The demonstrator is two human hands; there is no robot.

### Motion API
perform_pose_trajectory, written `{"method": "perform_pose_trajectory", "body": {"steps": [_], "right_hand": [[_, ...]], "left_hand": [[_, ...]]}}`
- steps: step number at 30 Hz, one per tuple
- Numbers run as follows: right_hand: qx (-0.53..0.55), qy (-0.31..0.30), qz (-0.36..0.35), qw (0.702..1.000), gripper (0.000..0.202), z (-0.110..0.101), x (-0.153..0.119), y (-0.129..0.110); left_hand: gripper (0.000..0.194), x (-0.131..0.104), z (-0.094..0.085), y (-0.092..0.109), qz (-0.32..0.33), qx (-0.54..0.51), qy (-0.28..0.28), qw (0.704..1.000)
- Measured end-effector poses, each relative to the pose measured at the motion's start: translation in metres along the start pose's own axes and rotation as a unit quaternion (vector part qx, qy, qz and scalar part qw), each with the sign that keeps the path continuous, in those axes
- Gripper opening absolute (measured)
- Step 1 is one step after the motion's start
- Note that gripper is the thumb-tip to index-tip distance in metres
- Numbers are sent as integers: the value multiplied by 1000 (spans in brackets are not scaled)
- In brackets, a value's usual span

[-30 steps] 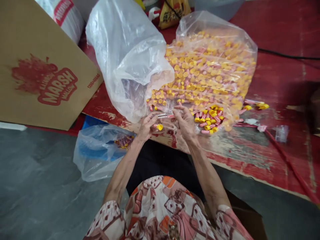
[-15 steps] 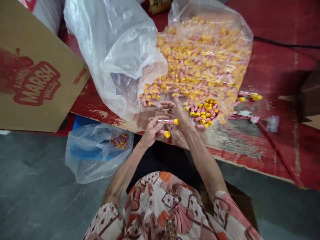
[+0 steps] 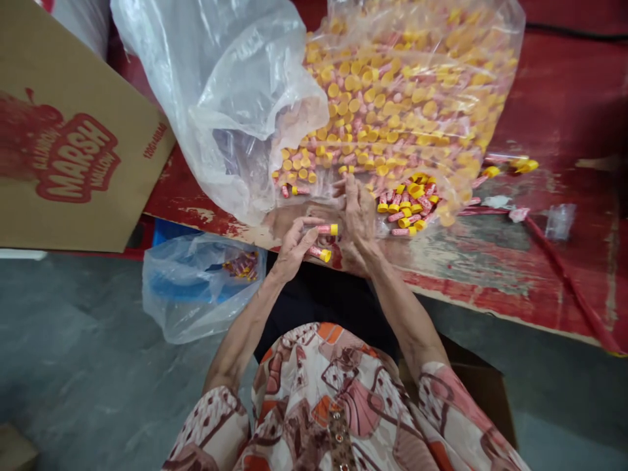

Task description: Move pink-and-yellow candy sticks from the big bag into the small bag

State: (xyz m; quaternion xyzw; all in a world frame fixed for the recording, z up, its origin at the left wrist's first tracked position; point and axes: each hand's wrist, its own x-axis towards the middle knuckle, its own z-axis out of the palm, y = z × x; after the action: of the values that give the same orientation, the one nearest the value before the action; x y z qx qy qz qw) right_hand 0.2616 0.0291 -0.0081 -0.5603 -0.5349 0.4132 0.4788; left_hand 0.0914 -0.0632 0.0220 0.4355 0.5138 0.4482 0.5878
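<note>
Two small clear tubes with pink filling and yellow caps, an upper tube (image 3: 326,229) and a lower tube (image 3: 318,253), stick out of my left hand (image 3: 292,248), closed around their ends. My right hand (image 3: 359,212) is at the mouth of a clear plastic bag (image 3: 498,111), its fingers stretched and slightly apart. One fingertip is at a yellow-capped tube (image 3: 346,170); whether it touches is unclear. Many more capped tubes fill the bag. A small heap of tubes (image 3: 412,203) lies right of my right hand.
A large cardboard carton (image 3: 73,131) stands at the left, beside a crumpled clear bag (image 3: 245,85). Below the worn red table (image 3: 549,275), a bag-lined blue bin (image 3: 181,288) holds some tubes. Loose tubes, scraps and a red strip (image 3: 564,275) lie at the right.
My right hand has moved slightly up toward the tubes in the bag. My left hand keeps its two tubes, turned a little. The view has shifted slightly.
</note>
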Motion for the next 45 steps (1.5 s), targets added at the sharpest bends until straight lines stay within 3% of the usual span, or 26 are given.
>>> {"method": "perform_pose_trajectory", "body": {"steps": [3,4,6,8,10,13,15,18,20,21,23,26,28,30,37,45], "right_hand": [[-112,75,-58,989,52,-15,2,26],[-136,67,-70,986,49,-18,2,33],[-182,23,-89,979,39,-21,-1,41],[-241,-19,-104,965,32,-21,-4,41],[-280,-37,-107,953,31,-21,-8,39],[-291,-35,-118,949,33,-22,-8,36],[-292,-31,-121,948,31,-22,-7,36],[-304,-25,-111,946,30,-22,-7,37],[-311,-12,-114,943,31,-22,-8,38],[-314,-7,-121,942,30,-23,-8,38],[-320,1,-140,937,27,-23,-8,39],[-328,3,-161,931,21,-23,-6,38],[-335,2,-167,927,18,-22,-4,36],[-341,-4,-171,924,17,-22,-3,34],[-334,-34,-183,924,16,-26,-10,22],[-270,-66,-161,947,20,-32,-8,12]], "left_hand": [[48,10,-10,-2,64,199,52,977],[38,14,-9,-2,74,294,77,950],[23,22,3,0,51,485,95,868],[28,29,18,4,2,613,65,787],[33,32,25,9,-17,656,27,754],[29,12,6,15,-7,633,58,772],[27,-22,-23,14,-28,617,139,774],[25,-85,-68,3,-81,621,261,735],[31,-120,-83,-11,-85,617,291,726],[33,-133,-82,-18,-75,606,286,739],[30,-151,-67,-33,-44,569,241,785],[24,-163,-23,-50,4,516,101,850],[24,-166,1,-54,27,506,8,862],[25,-169,13,-52,43,512,-42,857],[32,-175,8,-35,7,558,-39,829],[30,-155,37,-21,-35,556,-45,830]]}}
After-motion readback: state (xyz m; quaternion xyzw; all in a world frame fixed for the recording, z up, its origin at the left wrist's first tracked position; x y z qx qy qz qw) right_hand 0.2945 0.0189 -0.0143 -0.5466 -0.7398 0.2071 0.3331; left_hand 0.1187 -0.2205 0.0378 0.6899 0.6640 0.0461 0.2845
